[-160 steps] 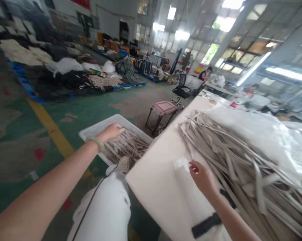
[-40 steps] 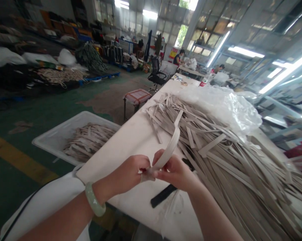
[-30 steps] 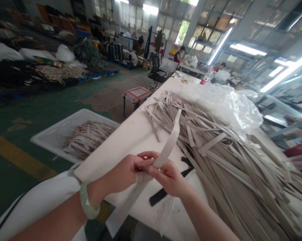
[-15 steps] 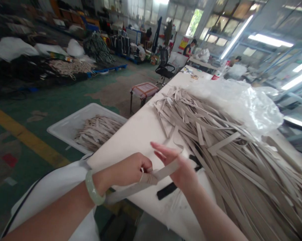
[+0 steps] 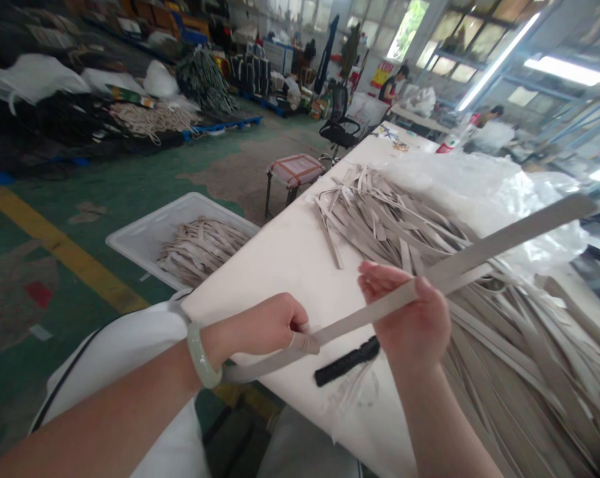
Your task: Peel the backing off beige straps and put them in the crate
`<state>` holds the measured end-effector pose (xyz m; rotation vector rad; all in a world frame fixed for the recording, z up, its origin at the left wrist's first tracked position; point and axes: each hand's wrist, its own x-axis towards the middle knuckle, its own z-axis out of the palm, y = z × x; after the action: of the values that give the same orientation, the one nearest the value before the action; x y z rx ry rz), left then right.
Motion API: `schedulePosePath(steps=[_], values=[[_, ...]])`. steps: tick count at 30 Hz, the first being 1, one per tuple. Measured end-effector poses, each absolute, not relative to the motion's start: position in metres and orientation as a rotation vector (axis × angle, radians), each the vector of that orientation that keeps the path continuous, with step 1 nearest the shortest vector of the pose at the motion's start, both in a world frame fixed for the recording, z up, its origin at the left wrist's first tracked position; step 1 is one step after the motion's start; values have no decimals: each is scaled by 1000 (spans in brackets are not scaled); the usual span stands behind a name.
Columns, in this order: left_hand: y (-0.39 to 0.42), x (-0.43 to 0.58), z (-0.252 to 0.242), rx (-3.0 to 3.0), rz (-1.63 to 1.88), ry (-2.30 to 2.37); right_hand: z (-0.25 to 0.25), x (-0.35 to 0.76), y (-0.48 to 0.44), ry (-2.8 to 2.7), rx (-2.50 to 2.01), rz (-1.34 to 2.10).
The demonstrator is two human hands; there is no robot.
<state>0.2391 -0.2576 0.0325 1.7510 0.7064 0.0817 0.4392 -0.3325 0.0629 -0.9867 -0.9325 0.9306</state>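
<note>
A long grey-beige strap (image 5: 509, 240) runs diagonally across the view. My left hand (image 5: 267, 324), with a pale green bangle (image 5: 204, 355) at its wrist, is closed on the strap at a fold or loop near the fingers. Farther along, my right hand (image 5: 417, 328) faces palm up, with its thumb over the strap. The strap's far end sticks out past that hand over a big heap of similar straps (image 5: 494, 378). Below the hands, a black tool-like bar (image 5: 347, 360) lies on the white table (image 5: 260, 279) beside thin clear plastic strands (image 5: 352, 392).
A white bin (image 5: 131, 242) holding more straps stands left of the table. Clear plastic sheeting (image 5: 524, 179) lies behind the heap. Beyond are a stool (image 5: 296, 170), an office chair (image 5: 337, 126) and people working at the back. A white fabric-like bulk (image 5: 145, 358) sits under my left arm.
My right hand has moved right and up along the strap, and the strap's far end now extends beyond it. My left hand keeps its hold. The view has shifted slightly.
</note>
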Motion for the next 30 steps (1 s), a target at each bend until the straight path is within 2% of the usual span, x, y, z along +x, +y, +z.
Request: schedulePosePath(steps=[4, 8, 14, 19, 22, 26, 30], values=[[-258, 241, 28, 1716, 80, 709, 73, 452, -330, -854, -1022, 809], [-259, 247, 32, 1627, 222, 531, 50, 428, -330, -1137, -1093, 925], [-257, 251, 33, 1556, 260, 563, 37, 423, -331, -1368, -1187, 708], [-256, 255, 33, 1485, 389, 473, 44, 425, -333, -1568, -1095, 1042], [-257, 254, 34, 1518, 351, 487, 47, 425, -332, -1436, -996, 1199], [-257, 251, 31, 1553, 209, 617, 51, 428, -331, -1061, -917, 1123], [-259, 258, 34, 1426, 352, 532, 39, 423, -331, -1289, -1066, 1084]])
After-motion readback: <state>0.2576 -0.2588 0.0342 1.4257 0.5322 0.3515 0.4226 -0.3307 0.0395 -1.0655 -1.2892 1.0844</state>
